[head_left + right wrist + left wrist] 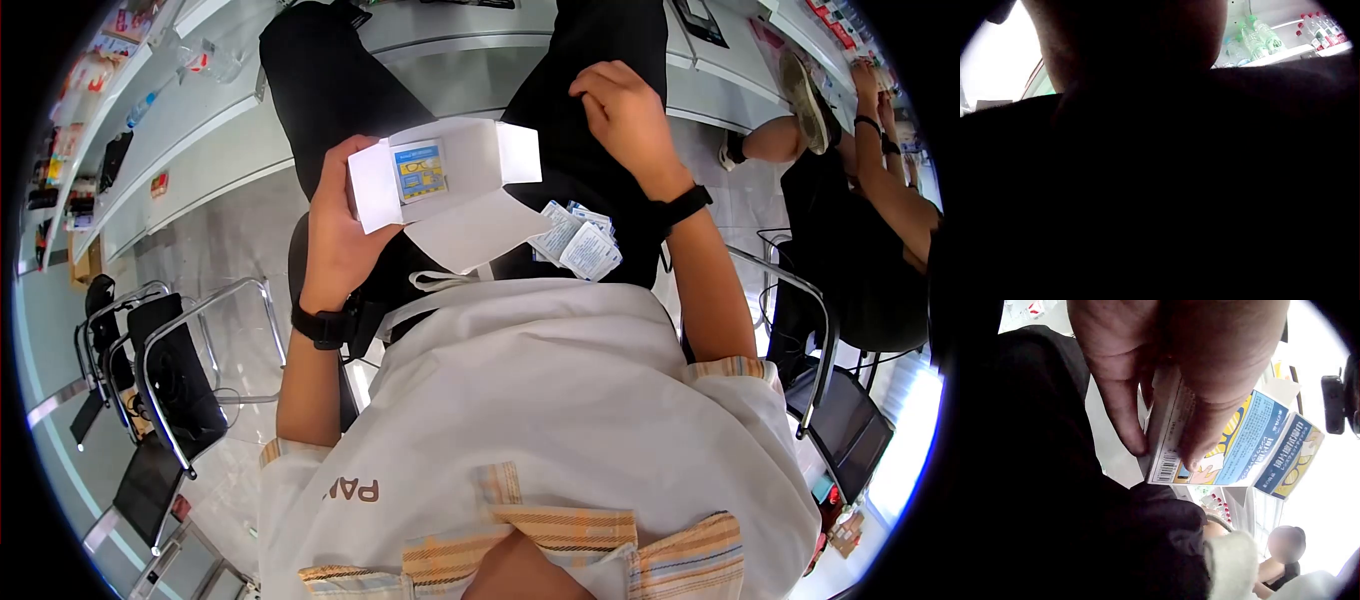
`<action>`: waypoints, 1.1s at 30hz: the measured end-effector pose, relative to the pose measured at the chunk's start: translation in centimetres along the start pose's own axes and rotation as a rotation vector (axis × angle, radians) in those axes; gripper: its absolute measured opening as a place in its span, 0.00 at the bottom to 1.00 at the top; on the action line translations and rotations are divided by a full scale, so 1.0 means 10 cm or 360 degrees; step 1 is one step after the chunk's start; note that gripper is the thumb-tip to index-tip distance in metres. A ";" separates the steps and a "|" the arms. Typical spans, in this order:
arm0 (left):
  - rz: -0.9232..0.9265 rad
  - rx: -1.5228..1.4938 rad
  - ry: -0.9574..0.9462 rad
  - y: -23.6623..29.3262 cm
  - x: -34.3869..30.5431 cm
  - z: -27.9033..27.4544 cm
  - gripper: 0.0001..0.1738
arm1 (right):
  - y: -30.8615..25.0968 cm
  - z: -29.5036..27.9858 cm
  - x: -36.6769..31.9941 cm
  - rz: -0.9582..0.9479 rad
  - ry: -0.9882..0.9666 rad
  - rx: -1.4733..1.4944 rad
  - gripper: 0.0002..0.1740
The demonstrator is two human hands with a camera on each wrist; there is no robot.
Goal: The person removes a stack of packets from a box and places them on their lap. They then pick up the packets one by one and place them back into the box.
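Observation:
My left hand (340, 220) grips an open white cardboard box (455, 175) over my lap, flaps spread, with a blue and yellow packet (420, 170) lying inside. In the left wrist view my fingers (1122, 400) wrap the box (1235, 444), whose printed blue and yellow side and barcode show. My right hand (625, 110) rests on my right thigh with fingers loosely curled and nothing in it. A pile of small white and blue sachets (580, 240) lies on my lap between the hands. The right wrist view is almost all dark against the trouser leg.
I sit on a chair in black trousers and a white apron. Metal-framed chairs (190, 370) stand at my left and another (820, 350) at my right. White counters (190, 130) run ahead. A second person (870, 180) sits at the right.

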State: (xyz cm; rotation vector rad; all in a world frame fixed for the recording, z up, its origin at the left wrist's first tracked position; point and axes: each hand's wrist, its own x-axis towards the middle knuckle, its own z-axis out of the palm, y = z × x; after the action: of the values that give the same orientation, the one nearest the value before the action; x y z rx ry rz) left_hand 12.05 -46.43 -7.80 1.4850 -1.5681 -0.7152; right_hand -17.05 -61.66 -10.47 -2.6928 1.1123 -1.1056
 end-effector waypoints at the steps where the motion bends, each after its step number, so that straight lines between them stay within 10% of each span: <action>1: -0.0031 -0.0033 0.0001 0.00 0.00 0.00 0.40 | -0.05 -0.03 0.01 -0.0033 -0.0074 -0.0044 0.06; 13: -0.0084 -0.0079 0.0021 -0.01 0.01 0.02 0.40 | -0.80 -0.68 -0.17 0.0328 -0.0966 0.0799 0.07; 33: -0.0030 0.0258 -0.0021 -0.07 0.00 -0.06 0.40 | -0.72 -0.68 -0.36 0.0243 -0.1228 0.0547 0.07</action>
State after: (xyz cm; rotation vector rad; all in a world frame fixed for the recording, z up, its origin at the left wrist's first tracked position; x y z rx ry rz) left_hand 12.91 -46.41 -8.17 1.6174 -1.6564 -0.6215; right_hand -18.73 -52.49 -5.56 -2.3446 0.8550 -0.1522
